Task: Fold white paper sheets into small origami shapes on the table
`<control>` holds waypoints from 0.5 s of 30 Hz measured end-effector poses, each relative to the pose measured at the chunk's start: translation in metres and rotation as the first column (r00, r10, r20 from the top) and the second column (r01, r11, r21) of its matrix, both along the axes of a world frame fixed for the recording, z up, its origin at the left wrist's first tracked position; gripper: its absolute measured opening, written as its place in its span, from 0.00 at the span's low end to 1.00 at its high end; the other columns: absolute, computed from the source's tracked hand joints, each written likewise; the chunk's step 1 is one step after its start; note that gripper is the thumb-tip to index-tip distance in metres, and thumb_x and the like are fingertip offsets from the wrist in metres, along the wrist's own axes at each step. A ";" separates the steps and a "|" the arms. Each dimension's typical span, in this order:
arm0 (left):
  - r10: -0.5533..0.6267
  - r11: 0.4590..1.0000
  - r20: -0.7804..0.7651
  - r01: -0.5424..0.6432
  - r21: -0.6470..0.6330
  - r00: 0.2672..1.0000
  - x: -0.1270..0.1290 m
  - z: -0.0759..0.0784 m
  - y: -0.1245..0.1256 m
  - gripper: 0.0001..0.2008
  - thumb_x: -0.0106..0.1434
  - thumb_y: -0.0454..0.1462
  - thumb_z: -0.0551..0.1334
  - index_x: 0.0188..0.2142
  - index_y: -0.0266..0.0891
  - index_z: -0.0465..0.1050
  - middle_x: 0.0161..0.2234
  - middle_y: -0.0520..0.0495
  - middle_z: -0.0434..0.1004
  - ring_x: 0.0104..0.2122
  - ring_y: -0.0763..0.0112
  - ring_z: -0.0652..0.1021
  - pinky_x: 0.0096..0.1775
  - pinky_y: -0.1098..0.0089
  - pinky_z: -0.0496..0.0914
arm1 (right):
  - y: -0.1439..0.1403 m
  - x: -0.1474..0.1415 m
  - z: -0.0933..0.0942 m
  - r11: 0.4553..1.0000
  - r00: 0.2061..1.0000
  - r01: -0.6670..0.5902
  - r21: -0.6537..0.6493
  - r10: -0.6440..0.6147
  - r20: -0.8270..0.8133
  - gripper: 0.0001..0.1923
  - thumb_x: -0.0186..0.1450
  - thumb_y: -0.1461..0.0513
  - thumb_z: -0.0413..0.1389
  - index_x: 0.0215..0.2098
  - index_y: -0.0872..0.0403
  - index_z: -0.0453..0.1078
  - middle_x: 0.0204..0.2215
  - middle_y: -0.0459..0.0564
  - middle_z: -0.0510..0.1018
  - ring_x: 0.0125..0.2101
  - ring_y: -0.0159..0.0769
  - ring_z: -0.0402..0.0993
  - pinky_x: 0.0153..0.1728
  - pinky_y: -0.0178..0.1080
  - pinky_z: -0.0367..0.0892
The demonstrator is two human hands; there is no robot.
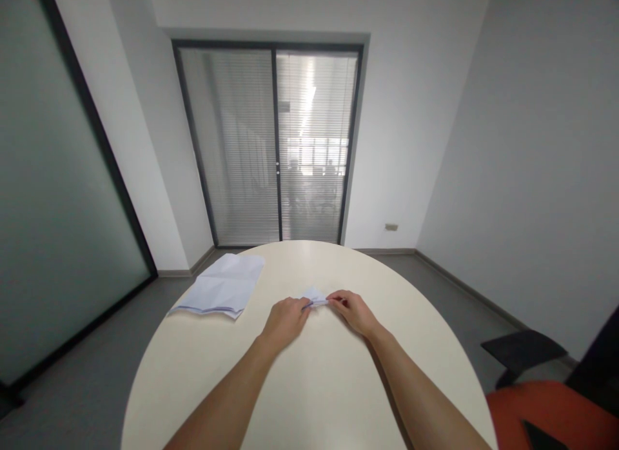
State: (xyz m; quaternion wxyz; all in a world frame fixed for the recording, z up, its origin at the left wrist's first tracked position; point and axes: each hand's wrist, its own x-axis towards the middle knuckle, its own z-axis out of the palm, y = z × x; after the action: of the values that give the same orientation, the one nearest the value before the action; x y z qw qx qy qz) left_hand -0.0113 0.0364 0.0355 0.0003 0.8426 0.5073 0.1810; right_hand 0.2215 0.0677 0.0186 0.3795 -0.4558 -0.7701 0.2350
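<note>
A small folded piece of white paper point(316, 298) lies between my hands near the middle of the round table point(300, 385). My left hand point(286, 321) is closed on its left side, with the fingers partly hidden behind the back of the hand. On the right, my right hand point(354, 310) pinches the paper's edge between thumb and fingertips. The paper has a raised point at its far side and a bluish shaded edge by my left fingers.
A stack of creased white sheets point(220, 285) rests at the table's left edge. To the right stands an office chair with an orange seat point(551, 411) and a black armrest point(525, 351). Beyond the table is a glass door point(236, 147) with blinds.
</note>
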 end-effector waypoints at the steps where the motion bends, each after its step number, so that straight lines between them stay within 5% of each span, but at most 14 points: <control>1: 0.008 1.000 0.002 -0.008 -0.001 1.000 0.000 0.000 0.001 0.15 0.72 0.42 0.51 0.51 0.45 0.73 0.41 0.46 0.81 0.41 0.61 0.79 0.43 0.66 0.70 | -0.001 0.000 0.001 1.000 1.000 -0.004 0.004 0.004 0.018 0.14 0.67 0.54 0.53 0.39 0.53 0.78 0.36 0.52 0.82 0.36 0.42 0.77 0.39 0.41 0.69; 6: -0.037 0.999 0.037 0.037 -0.003 0.999 0.000 0.000 0.001 0.15 0.72 0.39 0.50 0.50 0.47 0.74 0.44 0.48 0.81 0.43 0.64 0.80 0.45 0.68 0.69 | -0.012 -0.007 0.010 0.998 0.994 -0.002 0.062 -0.005 0.109 0.13 0.64 0.59 0.57 0.45 0.53 0.76 0.43 0.53 0.81 0.45 0.44 0.75 0.50 0.45 0.67; 10: -0.050 0.999 0.030 0.050 0.004 0.998 0.002 0.001 0.000 0.14 0.72 0.38 0.52 0.47 0.46 0.76 0.43 0.48 0.82 0.43 0.64 0.79 0.44 0.68 0.68 | -0.021 -0.021 0.017 0.985 0.977 -0.111 0.134 0.084 0.195 0.24 0.57 0.57 0.65 0.51 0.52 0.73 0.48 0.53 0.79 0.47 0.44 0.74 0.52 0.45 0.65; 15: -0.025 1.000 -0.011 0.025 0.006 1.000 0.005 0.000 0.001 0.12 0.71 0.38 0.53 0.42 0.43 0.76 0.40 0.47 0.82 0.41 0.63 0.79 0.43 0.67 0.69 | -0.022 -0.030 0.020 0.971 0.946 -0.130 0.202 0.061 0.318 0.11 0.68 0.59 0.55 0.44 0.49 0.77 0.41 0.49 0.82 0.43 0.40 0.75 0.48 0.41 0.65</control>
State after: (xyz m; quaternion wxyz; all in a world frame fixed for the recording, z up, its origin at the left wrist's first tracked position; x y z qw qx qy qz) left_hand -0.0064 0.0375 0.0354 -0.0027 0.8499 0.4961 0.1779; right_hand 0.1911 0.0457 0.0387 0.2902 -0.4040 -0.8626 0.0918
